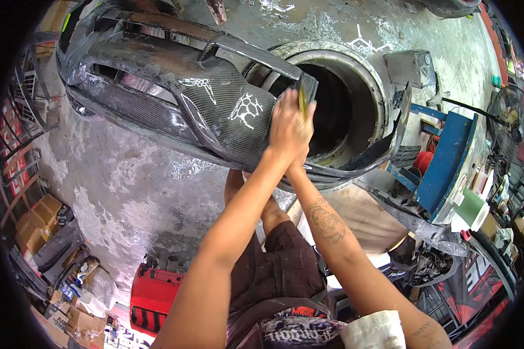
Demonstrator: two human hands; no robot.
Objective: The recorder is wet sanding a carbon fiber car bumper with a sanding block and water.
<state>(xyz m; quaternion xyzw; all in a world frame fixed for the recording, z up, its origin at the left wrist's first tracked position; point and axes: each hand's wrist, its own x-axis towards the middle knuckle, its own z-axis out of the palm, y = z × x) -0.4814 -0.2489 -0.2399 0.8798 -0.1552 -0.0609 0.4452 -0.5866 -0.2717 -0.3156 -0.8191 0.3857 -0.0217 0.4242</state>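
Note:
A black carbon-fibre car bumper (157, 70) with long slots and wet white glints stretches across the upper view. At its right end my left hand (287, 123) and my right hand (307, 125) press close together, the left partly covering the right. A thin yellow piece (302, 100) sticks up between their fingers; its kind I cannot make out. The fingers of both hands are closed, and they sit against the bumper's edge, beside the dark opening of a large round drum-like rim (374, 81). The lower parts of the fingers are hidden.
Grey wet concrete floor (122, 192) lies around the bumper. On the right are a blue metal stand (453, 163), a grey container (410, 68) and a fan (509, 116). A red car part (151, 296) and cardboard boxes (38, 224) are at the lower left.

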